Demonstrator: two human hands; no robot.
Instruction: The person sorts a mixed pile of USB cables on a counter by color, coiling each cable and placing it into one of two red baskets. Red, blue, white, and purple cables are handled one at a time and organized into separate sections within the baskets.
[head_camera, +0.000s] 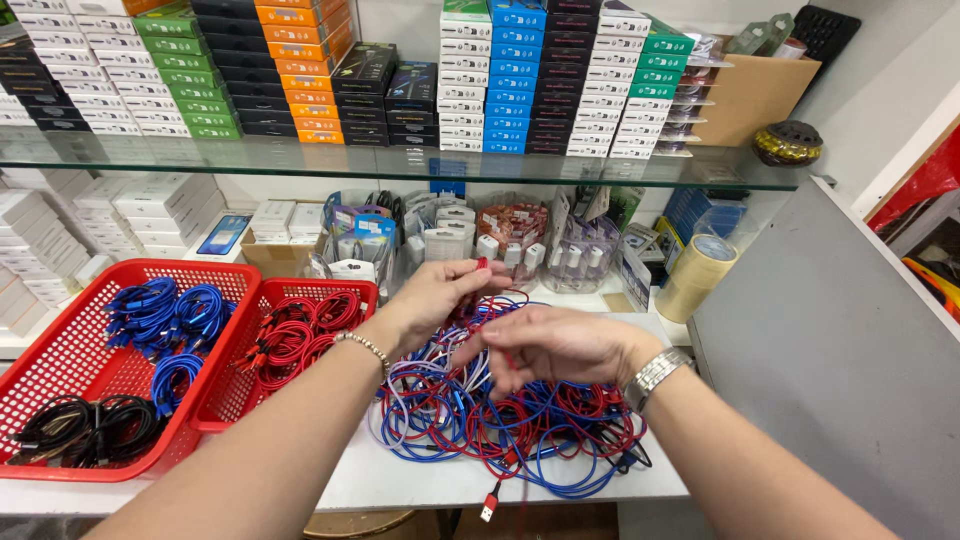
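A tangled pile of red, blue and white cables (520, 420) lies on the white counter (400, 480). My left hand (440, 295) is raised over the pile's far side, pinching a red cable (481, 266) by its end. Just to the right and lower, my right hand (550, 345) hovers above the heap with fingers curled around the same red cable. One red plug (489, 508) dangles over the counter's front edge.
A large red basket (60, 370) holds coiled blue and black cables; a smaller red basket (245, 390) holds coiled red ones. Behind stand clear bins of chargers (510, 240), tape rolls (700, 270), and a glass shelf (400, 165) of stacked boxes. A grey panel (830, 350) stands at right.
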